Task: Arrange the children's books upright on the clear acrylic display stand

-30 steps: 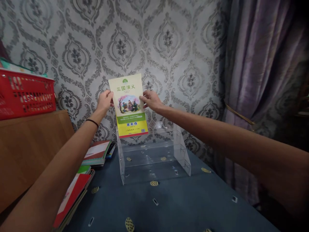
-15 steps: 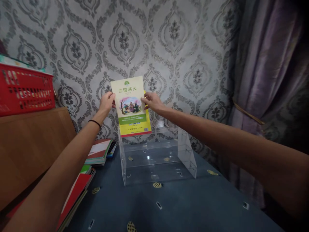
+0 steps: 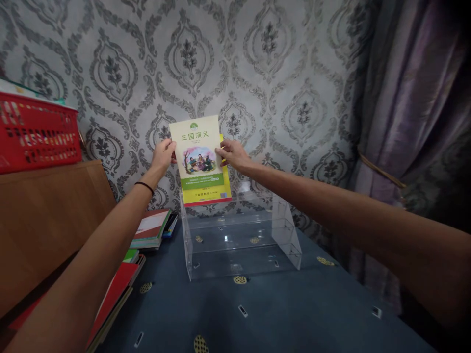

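A cream and green book with a picture of seated figures is held upright between my two hands. My left hand grips its left edge, and my right hand pinches its right edge. Behind it a yellow book with a red bottom strip stands at the top left of a clear acrylic stepped rack. The cream book covers most of the yellow one. Whether the cream book touches the rack I cannot tell.
Stacks of books lie on the left of the dark blue patterned tablecloth. Beside them stands a wooden panel with a red plastic basket above it. Patterned wallpaper is behind, and a curtain hangs on the right.
My view has shifted very slightly. Both hands keep their hold on the cream book, which stays in nearly the same place in front of the yellow one.
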A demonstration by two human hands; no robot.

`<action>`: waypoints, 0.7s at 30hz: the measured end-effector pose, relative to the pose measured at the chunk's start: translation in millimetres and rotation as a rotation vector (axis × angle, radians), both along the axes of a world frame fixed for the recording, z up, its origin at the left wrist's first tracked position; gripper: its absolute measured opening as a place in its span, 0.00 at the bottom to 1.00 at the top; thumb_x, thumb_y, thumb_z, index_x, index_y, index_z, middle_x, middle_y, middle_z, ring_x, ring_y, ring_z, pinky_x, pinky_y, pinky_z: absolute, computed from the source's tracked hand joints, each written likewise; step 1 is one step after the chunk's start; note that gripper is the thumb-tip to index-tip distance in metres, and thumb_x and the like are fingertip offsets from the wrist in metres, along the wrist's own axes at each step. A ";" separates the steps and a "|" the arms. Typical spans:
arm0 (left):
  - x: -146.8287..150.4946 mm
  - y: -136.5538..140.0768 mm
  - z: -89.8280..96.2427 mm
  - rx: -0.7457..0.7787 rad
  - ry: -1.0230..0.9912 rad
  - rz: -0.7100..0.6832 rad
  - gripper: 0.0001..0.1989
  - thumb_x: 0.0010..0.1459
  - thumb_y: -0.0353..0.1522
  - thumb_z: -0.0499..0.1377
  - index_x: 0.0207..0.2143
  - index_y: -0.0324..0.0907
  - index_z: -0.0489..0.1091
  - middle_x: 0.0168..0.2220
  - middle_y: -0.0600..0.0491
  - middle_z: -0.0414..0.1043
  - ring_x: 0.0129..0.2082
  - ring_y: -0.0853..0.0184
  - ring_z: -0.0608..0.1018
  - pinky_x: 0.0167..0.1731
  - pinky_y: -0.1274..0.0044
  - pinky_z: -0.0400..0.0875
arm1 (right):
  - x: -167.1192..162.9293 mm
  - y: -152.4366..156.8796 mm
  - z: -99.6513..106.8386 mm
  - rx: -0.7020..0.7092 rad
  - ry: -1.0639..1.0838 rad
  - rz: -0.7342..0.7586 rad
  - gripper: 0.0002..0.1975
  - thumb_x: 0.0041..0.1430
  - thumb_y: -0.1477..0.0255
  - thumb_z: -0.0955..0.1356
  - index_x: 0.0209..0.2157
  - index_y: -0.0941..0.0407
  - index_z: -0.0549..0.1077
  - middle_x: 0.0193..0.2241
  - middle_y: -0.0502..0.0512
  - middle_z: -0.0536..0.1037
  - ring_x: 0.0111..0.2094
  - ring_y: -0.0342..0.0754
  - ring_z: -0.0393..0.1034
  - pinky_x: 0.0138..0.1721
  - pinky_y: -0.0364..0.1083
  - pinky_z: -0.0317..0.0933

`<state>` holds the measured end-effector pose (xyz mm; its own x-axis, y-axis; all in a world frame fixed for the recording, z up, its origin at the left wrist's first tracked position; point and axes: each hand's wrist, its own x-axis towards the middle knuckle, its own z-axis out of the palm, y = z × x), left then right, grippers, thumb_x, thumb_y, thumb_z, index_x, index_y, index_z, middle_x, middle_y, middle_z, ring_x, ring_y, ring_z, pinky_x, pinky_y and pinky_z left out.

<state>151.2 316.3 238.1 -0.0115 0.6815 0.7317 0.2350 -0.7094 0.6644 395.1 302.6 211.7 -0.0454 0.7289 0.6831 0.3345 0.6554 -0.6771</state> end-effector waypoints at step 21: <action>-1.1 1.2 -27.5 -0.122 0.028 0.013 0.07 0.58 0.31 0.53 0.27 0.42 0.63 0.19 0.58 0.65 0.20 0.70 0.71 0.18 0.83 0.65 | 0.6 5.1 -26.2 -0.063 -0.021 0.015 0.09 0.62 0.72 0.70 0.28 0.57 0.69 0.21 0.47 0.71 0.22 0.42 0.71 0.20 0.40 0.71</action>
